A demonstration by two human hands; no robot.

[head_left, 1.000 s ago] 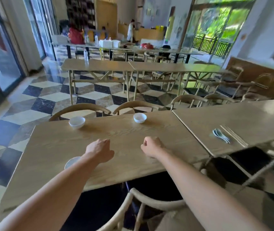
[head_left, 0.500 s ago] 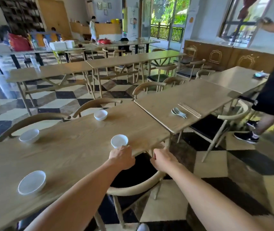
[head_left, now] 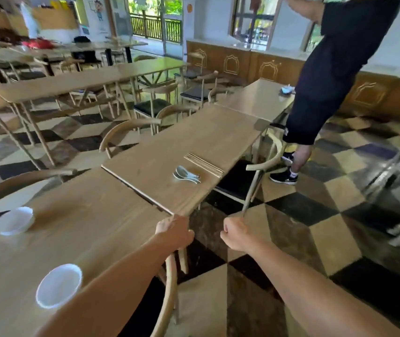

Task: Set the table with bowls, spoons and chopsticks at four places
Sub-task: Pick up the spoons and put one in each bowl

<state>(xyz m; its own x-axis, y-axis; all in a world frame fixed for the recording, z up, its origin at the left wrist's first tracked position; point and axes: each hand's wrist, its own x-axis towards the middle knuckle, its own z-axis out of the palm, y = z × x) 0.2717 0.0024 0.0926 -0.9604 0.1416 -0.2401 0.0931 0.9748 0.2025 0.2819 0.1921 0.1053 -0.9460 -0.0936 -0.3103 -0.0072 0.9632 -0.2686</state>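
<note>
Two white bowls stand on the near wooden table (head_left: 92, 215): one bowl (head_left: 59, 285) by its front edge, another bowl (head_left: 14, 220) at the far left. On the adjoining table (head_left: 165, 154) lie several pale spoons (head_left: 186, 175) and a bundle of chopsticks (head_left: 204, 162) side by side near its right edge. My left hand (head_left: 174, 231) hovers with curled fingers at the near table's right corner and holds nothing. My right hand (head_left: 236, 235) is a fist over the floor, also with nothing in it, short of the spoons.
A wooden chair back (head_left: 169, 288) stands just under my left hand. Another chair (head_left: 262, 164) sits beside the spoon table. A person in black shorts (head_left: 328, 81) stands at the right by a third table (head_left: 255, 98). Chequered floor lies between.
My view has swung right along the tables. Both hands moved from over the near table to its right corner, and the spoons and chopsticks are now closer and more central.
</note>
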